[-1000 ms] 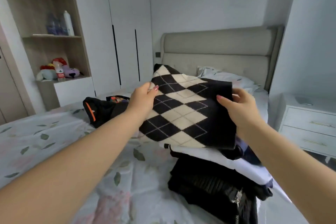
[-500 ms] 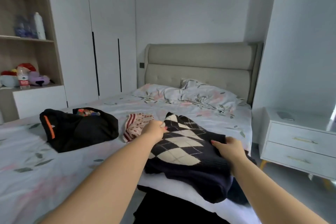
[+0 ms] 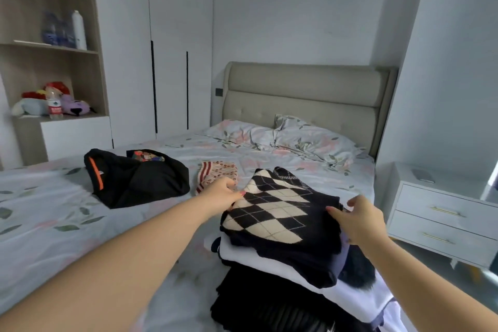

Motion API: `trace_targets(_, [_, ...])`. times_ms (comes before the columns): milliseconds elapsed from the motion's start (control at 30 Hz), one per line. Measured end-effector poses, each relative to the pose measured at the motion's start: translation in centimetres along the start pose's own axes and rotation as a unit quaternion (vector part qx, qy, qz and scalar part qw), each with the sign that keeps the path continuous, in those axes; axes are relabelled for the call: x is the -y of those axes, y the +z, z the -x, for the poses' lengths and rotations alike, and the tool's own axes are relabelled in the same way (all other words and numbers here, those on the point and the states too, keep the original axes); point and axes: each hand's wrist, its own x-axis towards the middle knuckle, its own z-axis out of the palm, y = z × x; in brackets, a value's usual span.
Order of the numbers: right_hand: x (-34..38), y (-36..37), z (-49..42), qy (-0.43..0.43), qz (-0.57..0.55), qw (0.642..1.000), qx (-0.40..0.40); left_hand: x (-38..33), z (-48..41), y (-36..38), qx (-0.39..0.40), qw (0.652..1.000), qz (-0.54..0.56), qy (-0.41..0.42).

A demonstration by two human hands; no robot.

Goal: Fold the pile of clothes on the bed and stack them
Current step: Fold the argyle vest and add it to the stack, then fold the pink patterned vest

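Observation:
A folded black-and-cream argyle sweater (image 3: 275, 213) lies on top of a stack at the bed's right edge, over a white garment (image 3: 266, 257) and a black garment (image 3: 256, 304). My left hand (image 3: 222, 194) pinches the sweater's left edge, thumb on top. My right hand (image 3: 359, 219) is at the sweater's right edge with its thumb touching the knit and its fingers lifted apart. Farther left on the bed (image 3: 54, 210) lie a crumpled black garment with an orange stripe (image 3: 134, 178) and a red-and-cream patterned cloth (image 3: 215, 172).
Two floral pillows (image 3: 296, 137) lean by the beige headboard (image 3: 304, 94). A white nightstand (image 3: 442, 213) with a phone (image 3: 423, 175) stands right of the bed. White wardrobe doors (image 3: 167, 62) and an open shelf with plush toys (image 3: 51, 105) are at the left.
The argyle sweater, held up in the air a second ago, came down onto the stack. My right hand's fingers have loosened and lifted off it.

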Motion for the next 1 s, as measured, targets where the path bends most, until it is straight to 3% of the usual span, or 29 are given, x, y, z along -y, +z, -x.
trace_targets(67, [0.8, -1.0, 1.2, -0.059, 0.088, 0.993, -0.06, 1.2, 2.6, -2.2, -0.022, 0.999, -0.021, 0.008])
trace_targets(167, [3.5, -1.4, 3.7, -0.155, 0.107, 0.977, -0.105, 4.5, 7.0, -5.8, -0.065, 0.998, -0.024, 0.009])
trace_targets(300, [8.6, 1.5, 8.0, -0.282, 0.117, 0.947, -0.097, 10.6, 13.2, -9.8, -0.151, 0.988, -0.034, -0.006])
trace_targets(400, [11.5, 6.7, 11.3, -0.33, 0.109, 0.937, -0.043, 16.6, 16.8, -11.1, -0.226, 0.97, -0.077, -0.048])
trace_targets(633, [10.3, 23.8, 16.3, -0.295, 0.128, 0.942, 0.1, 31.4, 19.7, -9.7, -0.246, 0.933, -0.201, -0.171])
trace_targets(833, [9.1, 36.8, 13.5, -0.204, 0.105, 0.96, 0.161, 36.5, 13.6, -10.5, -0.257, 0.892, -0.288, -0.236])
trace_targets(900, [9.0, 40.0, 10.8, -0.163, 0.049, 0.976, 0.139, 37.9, 10.2, -11.7, -0.28, 0.878, -0.308, -0.236])
trace_targets(1000, [9.5, 44.2, 5.0, -0.098, -0.057, 0.993, 0.025, 40.5, 5.2, -13.2, -0.326, 0.852, -0.328, -0.247])
